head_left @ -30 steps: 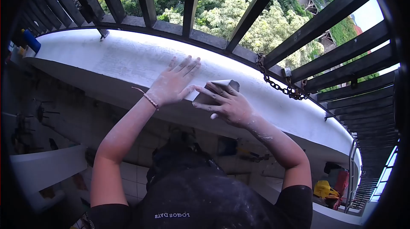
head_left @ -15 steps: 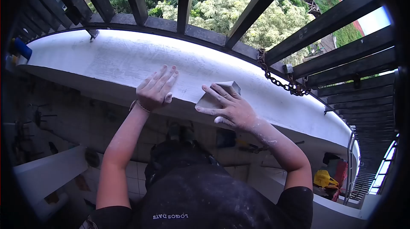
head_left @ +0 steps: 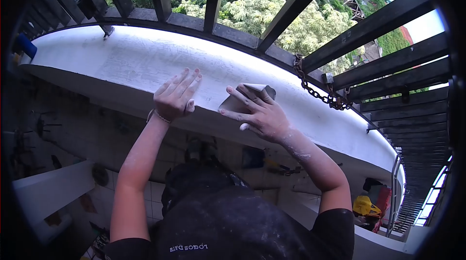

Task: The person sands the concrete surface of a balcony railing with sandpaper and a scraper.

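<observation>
A white ledge with a curved top and grey scuff marks runs across in front of me. My left hand lies flat on it near the front edge, its fingers stretched out and dusted white. To the right, my right hand presses a folded grey sheet of sandpaper against the same surface. Its fingers are spread over the sheet, and one corner curls up beyond the fingertips. White dust coats this hand and forearm too. The underside of the sandpaper is hidden.
Dark railing bars rise behind the ledge, with a rusty chain and a padlock hanging on them. A blue container stands at the far left. Below right are a yellow bag and a red item.
My right hand and the sandpaper have shifted slightly up and left in view. The left hand has barely moved on the ledge. The camera view has tilted a little.
</observation>
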Demonstrator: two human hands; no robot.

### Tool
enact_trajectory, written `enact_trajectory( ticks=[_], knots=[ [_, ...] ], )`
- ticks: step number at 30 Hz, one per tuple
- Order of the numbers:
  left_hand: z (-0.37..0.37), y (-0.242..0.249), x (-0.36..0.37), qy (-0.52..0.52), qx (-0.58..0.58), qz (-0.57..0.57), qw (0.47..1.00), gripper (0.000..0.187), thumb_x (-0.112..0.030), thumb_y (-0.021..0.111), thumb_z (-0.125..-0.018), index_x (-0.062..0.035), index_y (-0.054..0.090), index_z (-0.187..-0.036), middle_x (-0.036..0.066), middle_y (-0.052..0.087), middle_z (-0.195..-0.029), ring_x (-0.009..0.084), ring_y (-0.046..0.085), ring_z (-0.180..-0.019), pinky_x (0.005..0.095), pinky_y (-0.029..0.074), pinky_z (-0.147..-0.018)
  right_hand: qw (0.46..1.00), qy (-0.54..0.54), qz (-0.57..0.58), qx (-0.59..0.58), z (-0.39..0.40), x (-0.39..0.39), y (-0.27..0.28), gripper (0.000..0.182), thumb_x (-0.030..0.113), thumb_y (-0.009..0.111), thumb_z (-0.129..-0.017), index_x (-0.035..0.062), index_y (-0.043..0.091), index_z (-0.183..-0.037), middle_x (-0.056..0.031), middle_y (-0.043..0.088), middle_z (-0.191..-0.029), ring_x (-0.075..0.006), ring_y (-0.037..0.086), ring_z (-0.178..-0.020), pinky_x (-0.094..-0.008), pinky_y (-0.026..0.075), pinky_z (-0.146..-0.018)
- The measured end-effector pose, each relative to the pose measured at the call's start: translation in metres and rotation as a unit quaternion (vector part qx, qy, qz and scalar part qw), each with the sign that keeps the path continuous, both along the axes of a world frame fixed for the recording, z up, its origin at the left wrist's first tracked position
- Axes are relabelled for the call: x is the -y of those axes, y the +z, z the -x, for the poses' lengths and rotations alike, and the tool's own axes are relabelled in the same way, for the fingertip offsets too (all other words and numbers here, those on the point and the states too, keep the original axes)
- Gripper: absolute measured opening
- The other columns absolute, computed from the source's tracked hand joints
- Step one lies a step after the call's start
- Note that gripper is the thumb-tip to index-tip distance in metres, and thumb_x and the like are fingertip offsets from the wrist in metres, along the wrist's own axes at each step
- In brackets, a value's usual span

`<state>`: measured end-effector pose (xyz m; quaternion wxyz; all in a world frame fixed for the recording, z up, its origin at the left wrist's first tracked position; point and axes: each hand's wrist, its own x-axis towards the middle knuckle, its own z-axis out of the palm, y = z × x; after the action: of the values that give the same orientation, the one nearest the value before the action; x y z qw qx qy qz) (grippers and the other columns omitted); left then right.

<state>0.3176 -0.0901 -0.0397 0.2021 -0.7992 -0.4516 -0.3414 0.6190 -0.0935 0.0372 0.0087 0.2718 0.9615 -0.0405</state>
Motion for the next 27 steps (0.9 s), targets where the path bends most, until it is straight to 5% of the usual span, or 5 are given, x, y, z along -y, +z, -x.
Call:
enact_trajectory(
  ticks=[4, 10, 19, 27],
  knots=[
    [0.0, 0.001, 0.0, -0.001, 0.001, -0.004, 1.0, 0.065, -0.037, 0.019, -0.108, -0.0112, 0.077, -0.12, 0.006, 0.075, -0.123, 0.0233, 0.07, -0.118, 0.0376, 0.055, -0.096, 0.996, -0.006, -0.029, 0.08, -0.037, 0.021, 0.016, 0.071, 0.053, 0.06, -0.088, 0.0508, 0.037, -0.155, 0.0031, 0.021, -0.172, -0.0239, 0.029, -0.155, -0.0513, 0.026, -0.124],
    [0.002, -0.007, 0.0, 0.002, -0.001, -0.012, 1.0, 0.059, -0.039, 0.025, -0.106, -0.0141, 0.076, -0.122, 0.005, 0.075, -0.124, 0.0227, 0.071, -0.117, 0.0377, 0.057, -0.097, 0.997, -0.037, -0.002, 0.063, -0.052, 0.033, 0.009, 0.064, 0.052, 0.053, -0.094, 0.0515, 0.036, -0.155, 0.0001, 0.021, -0.172, -0.0246, 0.027, -0.156, -0.0543, 0.015, -0.127],
    [0.003, -0.006, -0.003, 0.014, 0.002, -0.025, 1.0, 0.066, -0.039, 0.018, -0.108, -0.0131, 0.077, -0.12, 0.004, 0.076, -0.121, 0.0216, 0.071, -0.117, 0.0359, 0.055, -0.096, 0.99, -0.072, -0.063, 0.108, -0.084, 0.037, 0.02, 0.073, 0.051, 0.065, -0.083, 0.0552, 0.04, -0.152, -0.0057, 0.024, -0.171, -0.0294, 0.023, -0.157, -0.0491, 0.018, -0.127],
    [0.002, -0.006, -0.002, 0.014, 0.011, -0.027, 0.999, 0.065, -0.04, 0.019, -0.108, -0.0131, 0.077, -0.119, 0.005, 0.076, -0.119, 0.0216, 0.072, -0.115, 0.0363, 0.055, -0.095, 0.993, -0.035, -0.032, 0.108, -0.041, 0.031, 0.02, 0.072, 0.05, 0.064, -0.085, 0.0543, 0.041, -0.153, -0.0001, 0.025, -0.17, -0.026, 0.027, -0.155, -0.0506, 0.021, -0.125]
  ],
)
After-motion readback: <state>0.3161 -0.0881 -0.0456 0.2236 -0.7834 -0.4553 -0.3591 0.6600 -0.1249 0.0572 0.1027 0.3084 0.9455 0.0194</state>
